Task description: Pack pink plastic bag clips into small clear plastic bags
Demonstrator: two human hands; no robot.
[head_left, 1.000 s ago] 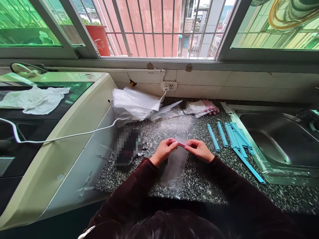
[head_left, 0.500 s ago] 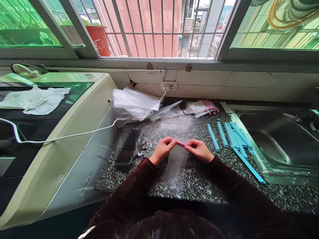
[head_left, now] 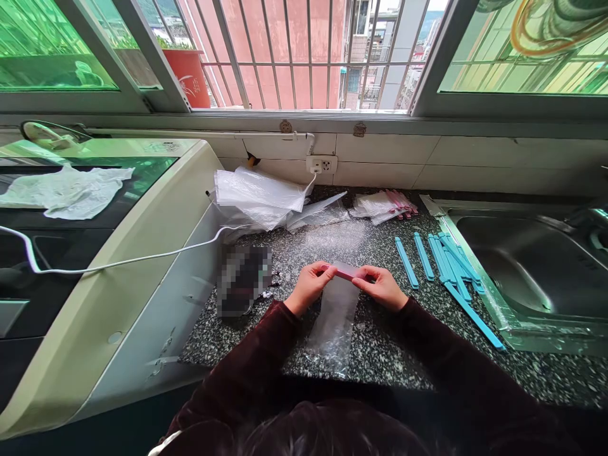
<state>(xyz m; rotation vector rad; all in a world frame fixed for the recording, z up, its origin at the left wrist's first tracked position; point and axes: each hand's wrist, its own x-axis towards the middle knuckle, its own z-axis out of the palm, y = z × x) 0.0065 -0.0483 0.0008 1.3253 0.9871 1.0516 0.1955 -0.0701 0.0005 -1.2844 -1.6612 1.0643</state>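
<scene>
A pink bag sealing clip (head_left: 344, 274) lies across the upper part of a clear plastic bag (head_left: 336, 320). My left hand (head_left: 311, 285) pinches the clip's left end, and my right hand (head_left: 381, 287) grips its right end. Below the clip the bag hangs down over the speckled countertop, while a short strip of it shows above. Fingers cover both ends of the clip, so I cannot tell whether it is fully snapped. To the right of my right hand lie several blue sealing clips (head_left: 451, 266), some piled on each other.
Clear plastic bags (head_left: 261, 193) are heaped at the back by the wall socket (head_left: 322, 164). Right of them lie bags with pink clips (head_left: 387, 206). A blurred dark object (head_left: 243, 280) sits left of my hands. A steel sink (head_left: 532, 266) borders the right; a white cable (head_left: 156, 256) crosses the left.
</scene>
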